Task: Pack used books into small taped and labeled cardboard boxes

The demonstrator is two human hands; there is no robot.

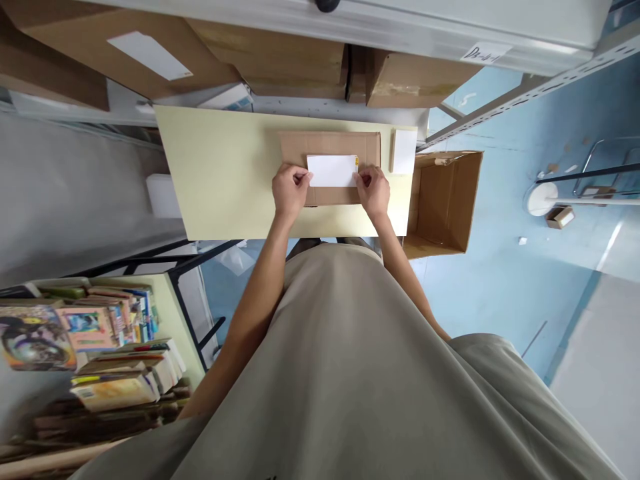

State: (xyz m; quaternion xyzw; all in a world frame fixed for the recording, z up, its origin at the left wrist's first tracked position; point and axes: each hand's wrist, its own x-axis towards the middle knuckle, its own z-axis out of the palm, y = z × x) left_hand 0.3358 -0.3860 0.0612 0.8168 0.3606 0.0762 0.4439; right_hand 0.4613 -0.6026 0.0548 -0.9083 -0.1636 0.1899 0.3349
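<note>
A white rectangular sheet or label (332, 171) with a small yellow mark at its upper right corner lies over a flat piece of brown cardboard (330, 143). My left hand (291, 191) pinches the sheet's left edge between thumb and forefinger. At the opposite edge, my right hand (373, 191) pinches it the same way. Whether the sheet touches the cardboard or is held slightly above it, I cannot tell. The cardboard rests on a pale yellow tabletop (225, 173). Near the table's right end sits a white stack or flat box (403, 151).
An open cardboard box (445, 203) stands just right of the table. Behind the table, a shelf with a metal beam (350, 40) holds large cartons (295, 60). Books (120, 373) are piled at lower left. A round white base (542, 199) stands on the blue floor.
</note>
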